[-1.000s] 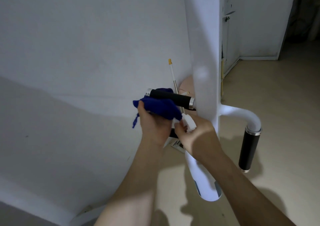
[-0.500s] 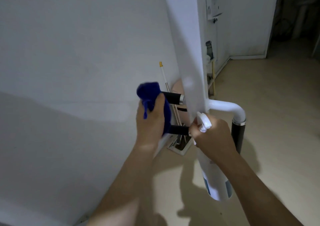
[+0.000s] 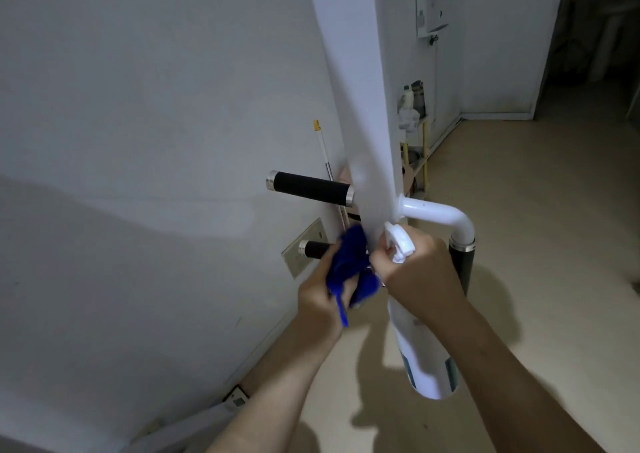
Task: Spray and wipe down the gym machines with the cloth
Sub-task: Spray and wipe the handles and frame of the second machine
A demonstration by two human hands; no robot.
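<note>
A white gym machine post [image 3: 360, 106] rises through the middle of the view. Two black foam handles stick out to its left: an upper one [image 3: 310, 188] and a lower one [image 3: 313, 248]. A white bent tube [image 3: 440, 215] curves right and down to a third black grip [image 3: 461, 269]. My left hand [image 3: 320, 302] is shut on a blue cloth [image 3: 348, 265], pressed against the lower handle beside the post. My right hand [image 3: 420, 272] grips a white spray bottle [image 3: 420, 352] by its trigger head, the bottle body hanging down toward me.
A grey wall [image 3: 138, 140] runs close on the left. A thin pole with a yellow tip [image 3: 322, 147] leans against the wall. Bottles stand on a small yellow stand [image 3: 414, 113] behind the post. Beige floor [image 3: 536, 210] spreads to the right, with a dark doorway at far right.
My left hand with the blue cloth has moved from the upper black handle down to the lower one. The upper handle is now uncovered. My right hand keeps holding the spray bottle.
</note>
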